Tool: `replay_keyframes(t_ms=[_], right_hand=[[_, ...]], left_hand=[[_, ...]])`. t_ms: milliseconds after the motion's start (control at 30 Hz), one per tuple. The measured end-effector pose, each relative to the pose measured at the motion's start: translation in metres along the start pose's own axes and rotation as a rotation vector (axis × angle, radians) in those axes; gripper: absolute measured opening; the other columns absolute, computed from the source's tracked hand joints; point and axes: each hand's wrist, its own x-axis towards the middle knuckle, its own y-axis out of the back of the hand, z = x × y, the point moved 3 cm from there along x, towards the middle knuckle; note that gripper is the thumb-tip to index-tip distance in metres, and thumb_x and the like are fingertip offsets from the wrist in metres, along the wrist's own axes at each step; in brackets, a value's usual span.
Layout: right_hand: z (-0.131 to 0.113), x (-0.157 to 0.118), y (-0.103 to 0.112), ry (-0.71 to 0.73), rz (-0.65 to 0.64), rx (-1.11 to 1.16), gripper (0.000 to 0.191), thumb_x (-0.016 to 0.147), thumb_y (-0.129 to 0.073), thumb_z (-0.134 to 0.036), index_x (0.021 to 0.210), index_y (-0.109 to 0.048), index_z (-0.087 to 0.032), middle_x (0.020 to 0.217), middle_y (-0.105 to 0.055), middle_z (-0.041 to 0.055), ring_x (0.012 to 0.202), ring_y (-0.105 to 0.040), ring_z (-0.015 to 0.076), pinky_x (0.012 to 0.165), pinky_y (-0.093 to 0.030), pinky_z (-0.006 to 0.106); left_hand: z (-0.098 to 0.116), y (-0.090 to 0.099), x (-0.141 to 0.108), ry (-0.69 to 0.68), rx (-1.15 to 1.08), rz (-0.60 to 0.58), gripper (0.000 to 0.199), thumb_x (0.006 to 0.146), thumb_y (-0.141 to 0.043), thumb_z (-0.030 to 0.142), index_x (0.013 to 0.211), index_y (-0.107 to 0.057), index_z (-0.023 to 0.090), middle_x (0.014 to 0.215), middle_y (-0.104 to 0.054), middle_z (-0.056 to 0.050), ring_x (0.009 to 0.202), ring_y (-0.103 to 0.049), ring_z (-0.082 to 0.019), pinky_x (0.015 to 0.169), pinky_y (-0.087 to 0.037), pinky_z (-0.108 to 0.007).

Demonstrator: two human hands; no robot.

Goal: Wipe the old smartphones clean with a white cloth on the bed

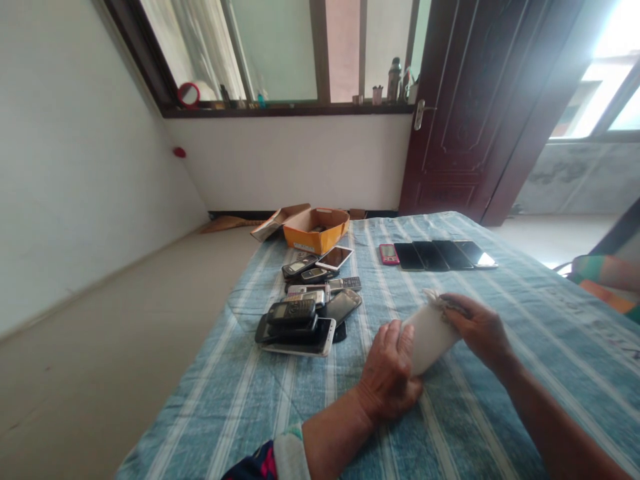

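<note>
My left hand (389,370) grips the left side of a white phone (429,339), fingers wrapped round its edge, and holds it tilted above the table. Only a plain pale face of the phone shows. At its upper right corner my right hand (483,330) is closed on a crumpled whitish cloth (439,300), which touches the phone; most of the cloth is under the fingers. Left of my hands lies a heap of phones, with a black keypad phone (291,312) on top of a white-edged smartphone (315,340).
An open orange box (320,233) stands at the table's far edge, its lid (280,221) leaning beside it. Beyond my hands, a pink phone (389,254) and several dark smartphones (435,255) lie in a row on the striped blue tablecloth (240,393). Behind is a brown door (465,100).
</note>
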Motion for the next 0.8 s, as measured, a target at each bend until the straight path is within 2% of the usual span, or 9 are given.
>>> replay_keyframes(t_ms=[300,533,800], right_hand=[[0.012,-0.005,0.012,-0.109,-0.074,-0.018,0.035,0.064,-0.065,-0.039,0.092,-0.074,-0.02,0.078,-0.072,0.004,0.077,-0.065,0.0257,0.065,-0.05,0.034],[0.004,-0.001,0.005,-0.039,-0.08,0.005,0.031,0.065,-0.063,-0.037,0.09,-0.074,-0.023,0.089,-0.073,0.0025,0.085,-0.064,0.0235,0.077,-0.049,0.034],[0.009,0.0,0.003,-0.054,-0.061,0.038,0.032,0.064,-0.065,-0.038,0.091,-0.074,-0.023,0.091,-0.073,0.0033,0.087,-0.064,0.0249,0.079,-0.048,0.035]], left_hand=[[-0.004,-0.002,-0.001,0.034,0.004,0.015,0.079,0.058,-0.057,0.016,0.132,-0.032,0.007,0.126,-0.047,-0.023,0.114,-0.046,-0.039,0.093,-0.042,-0.058],[0.0,0.003,0.0,-0.031,0.064,-0.014,0.076,0.058,-0.06,0.018,0.129,-0.039,0.001,0.127,-0.046,-0.027,0.112,-0.046,-0.04,0.094,-0.042,-0.057],[0.001,0.006,0.0,-0.048,0.071,-0.036,0.076,0.06,-0.058,0.019,0.132,-0.036,0.006,0.131,-0.045,-0.025,0.116,-0.045,-0.041,0.093,-0.041,-0.058]])
